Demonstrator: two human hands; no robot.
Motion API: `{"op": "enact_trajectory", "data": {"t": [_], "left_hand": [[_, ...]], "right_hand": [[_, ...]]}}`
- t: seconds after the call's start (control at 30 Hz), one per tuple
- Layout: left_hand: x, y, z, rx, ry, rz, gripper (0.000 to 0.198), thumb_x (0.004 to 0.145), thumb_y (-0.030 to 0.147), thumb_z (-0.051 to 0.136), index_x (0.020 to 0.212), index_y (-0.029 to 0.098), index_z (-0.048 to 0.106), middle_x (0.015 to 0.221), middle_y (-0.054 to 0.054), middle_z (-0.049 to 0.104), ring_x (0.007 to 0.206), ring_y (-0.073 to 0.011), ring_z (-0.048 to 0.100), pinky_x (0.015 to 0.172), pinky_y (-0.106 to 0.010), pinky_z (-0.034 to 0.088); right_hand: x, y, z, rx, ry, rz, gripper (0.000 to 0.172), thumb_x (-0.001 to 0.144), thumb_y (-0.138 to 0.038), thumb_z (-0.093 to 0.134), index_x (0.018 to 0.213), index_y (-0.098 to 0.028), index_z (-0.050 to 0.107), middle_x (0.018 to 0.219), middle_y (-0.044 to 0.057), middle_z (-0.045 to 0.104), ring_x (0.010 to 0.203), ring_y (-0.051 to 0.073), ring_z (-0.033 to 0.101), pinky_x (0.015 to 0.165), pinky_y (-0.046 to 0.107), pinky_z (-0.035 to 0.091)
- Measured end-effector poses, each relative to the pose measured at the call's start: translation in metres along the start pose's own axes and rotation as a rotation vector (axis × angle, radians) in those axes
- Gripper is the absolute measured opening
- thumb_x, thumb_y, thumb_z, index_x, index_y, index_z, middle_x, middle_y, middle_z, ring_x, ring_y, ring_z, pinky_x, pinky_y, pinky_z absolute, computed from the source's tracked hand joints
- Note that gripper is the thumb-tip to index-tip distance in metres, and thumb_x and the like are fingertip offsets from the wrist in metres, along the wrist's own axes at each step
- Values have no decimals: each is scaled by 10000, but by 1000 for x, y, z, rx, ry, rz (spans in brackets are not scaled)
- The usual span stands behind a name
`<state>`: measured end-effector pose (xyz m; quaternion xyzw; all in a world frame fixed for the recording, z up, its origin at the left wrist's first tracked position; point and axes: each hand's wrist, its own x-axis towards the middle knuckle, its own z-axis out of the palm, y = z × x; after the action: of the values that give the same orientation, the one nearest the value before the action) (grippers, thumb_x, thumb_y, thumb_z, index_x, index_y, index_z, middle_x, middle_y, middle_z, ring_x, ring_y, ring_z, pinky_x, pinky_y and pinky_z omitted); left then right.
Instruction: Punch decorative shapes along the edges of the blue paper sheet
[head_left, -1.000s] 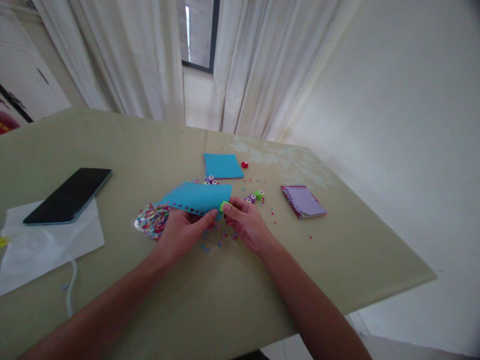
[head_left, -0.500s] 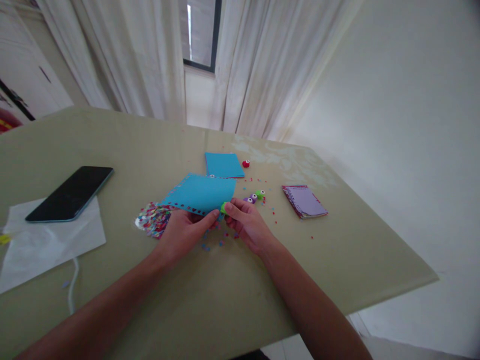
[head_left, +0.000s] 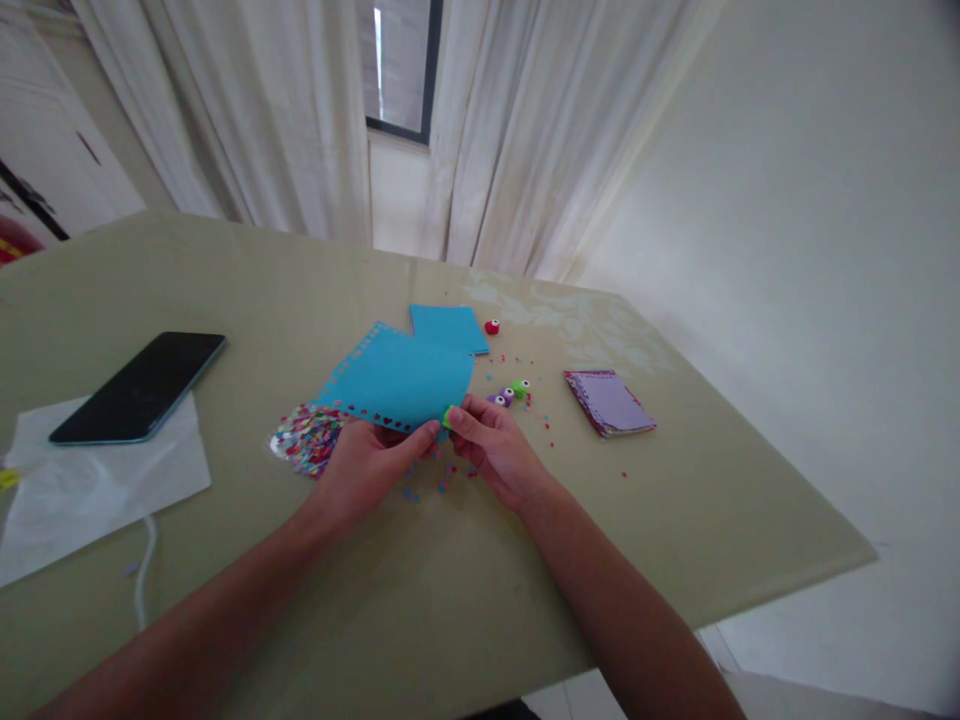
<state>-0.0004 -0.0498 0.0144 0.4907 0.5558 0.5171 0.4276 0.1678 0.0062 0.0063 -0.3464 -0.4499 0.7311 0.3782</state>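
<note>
My left hand (head_left: 373, 458) pinches the near edge of a blue sheet of paper (head_left: 397, 378), thumb on top. Rows of small punched holes run along the sheet's left and near edges. My right hand (head_left: 499, 447) is closed around a small green paper punch (head_left: 448, 418) at the sheet's near right corner; my fingers hide most of it. Just beyond that hand sit a purple punch (head_left: 504, 396) and another green punch (head_left: 521, 387), both with round eyes. Under the sheet's left side lies a clear bag of colourful confetti (head_left: 306, 440), partly covered.
A stack of blue paper (head_left: 448, 328) and a red punch (head_left: 492, 326) lie farther back. To the right is a stack of purple punched paper (head_left: 611, 402). A phone (head_left: 142, 388) rests on a white sheet (head_left: 176, 470) at left, near a white cable (head_left: 146, 570). Loose confetti (head_left: 442, 487) dots the table.
The far edge of the blue sheet has risen and tipped upward, showing more of its holed left edge. Both hands keep nearly the same place and grip.
</note>
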Motion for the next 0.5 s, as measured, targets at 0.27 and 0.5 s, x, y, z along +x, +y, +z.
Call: {"op": "enact_trajectory", "data": {"t": [0.27,0.5], "left_hand": [[0,2,1,-28,22,3,257,786,485,798,772,229,804,787,-38,827,684,-244,748,700,-369,638],[-1,5,2,-48,21,10,248,768,468,823,740,225,785,793,-47,823,734,-251,765,685,-350,636]], "right_hand": [[0,1,-1,-54,-6,-14,522,632,-604,996,858,-218,726,748,-26,632,604,112,415,563,281,259],[-1,-1,0,-81,14,-40,497,615,-574,1009,810,-217,724,707,-30,622,592,113,426,540,269,295]]}}
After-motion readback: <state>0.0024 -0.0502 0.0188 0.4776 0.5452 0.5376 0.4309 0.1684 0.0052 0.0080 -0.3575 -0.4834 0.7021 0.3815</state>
